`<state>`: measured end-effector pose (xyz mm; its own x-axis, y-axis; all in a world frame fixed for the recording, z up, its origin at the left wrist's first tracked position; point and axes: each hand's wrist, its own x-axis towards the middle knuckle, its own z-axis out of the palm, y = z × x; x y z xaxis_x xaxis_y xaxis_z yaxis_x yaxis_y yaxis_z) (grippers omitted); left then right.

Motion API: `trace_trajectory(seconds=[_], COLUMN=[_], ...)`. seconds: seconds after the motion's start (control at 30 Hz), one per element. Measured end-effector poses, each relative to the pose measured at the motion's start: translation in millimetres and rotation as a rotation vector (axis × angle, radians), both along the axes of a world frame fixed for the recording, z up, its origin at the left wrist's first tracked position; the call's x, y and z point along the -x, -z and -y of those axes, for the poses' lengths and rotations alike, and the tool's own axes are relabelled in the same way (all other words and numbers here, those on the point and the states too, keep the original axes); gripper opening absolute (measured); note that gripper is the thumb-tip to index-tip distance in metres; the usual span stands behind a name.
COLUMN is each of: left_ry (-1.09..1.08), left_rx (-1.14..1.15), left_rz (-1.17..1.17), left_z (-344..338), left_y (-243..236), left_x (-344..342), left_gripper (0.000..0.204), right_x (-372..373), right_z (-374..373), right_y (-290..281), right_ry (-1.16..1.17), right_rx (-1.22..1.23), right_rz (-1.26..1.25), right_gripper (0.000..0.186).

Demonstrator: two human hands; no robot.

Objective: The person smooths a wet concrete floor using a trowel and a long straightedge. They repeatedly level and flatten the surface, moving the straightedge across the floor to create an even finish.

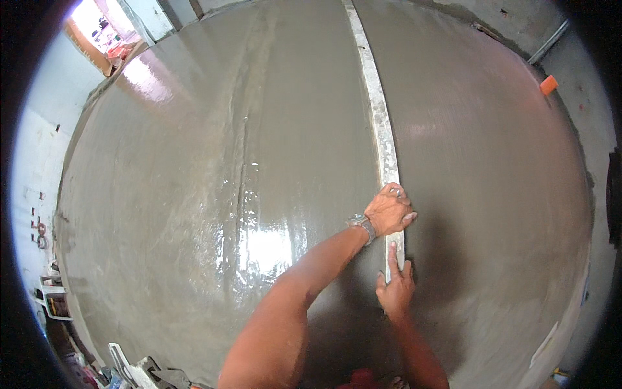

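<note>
A long, narrow straightedge [377, 97], pale and spattered with cement, lies across the wet grey concrete floor [311, 110] from near me to the far edge. My left hand [390, 211], with a watch [363, 227] on its wrist and a ring on a finger, is closed over the bar a little way from its near end. Just below it, my right hand [396, 288] holds that near end, index finger stretched along the top face and the other fingers around the sides. A shallow ridge [243, 162] runs through the shiny surface to the left of the bar.
Hand tools and scraps [146, 373] are gathered at the lower left, by a small open box [57, 305] at the wall. An orange piece [549, 85] sticks out at the right wall near a slanted pipe [549, 42]. A bright doorway [107, 32] stands at the far left.
</note>
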<state>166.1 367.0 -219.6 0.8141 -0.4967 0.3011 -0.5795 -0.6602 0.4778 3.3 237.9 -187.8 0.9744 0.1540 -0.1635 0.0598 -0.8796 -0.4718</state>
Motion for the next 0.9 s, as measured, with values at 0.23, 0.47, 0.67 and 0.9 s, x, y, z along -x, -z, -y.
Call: trace_trajectory(seconds=[0.23,0.47,0.67,0.9], left_ry=[0.042,-0.012,0.055,0.001], left_rx=[0.043,-0.024,0.081,-0.004], left_rz=[-0.002,0.041,0.004,0.036], left_z=[7.8,-4.1,-2.6,-12.4], left_y=[-2.3,-0.5,-0.7,0.4], left_x=[24.8,6.1,20.4,17.3], left_gripper=[0.033,0.033,0.032,0.031], right_x=[31.6,10.7,20.8,18.5], right_z=[10.7,-2.6,-3.4,-8.4], right_y=[2.3,1.0,-4.0,2.1], right_ry=[-0.014,-0.044,-0.031,-0.058], right_rx=[0.027,0.054,0.044,0.052], right_rz=[-0.014,-0.003,-0.001,-0.019], right_gripper=[0.087,0.088,0.087,0.088])
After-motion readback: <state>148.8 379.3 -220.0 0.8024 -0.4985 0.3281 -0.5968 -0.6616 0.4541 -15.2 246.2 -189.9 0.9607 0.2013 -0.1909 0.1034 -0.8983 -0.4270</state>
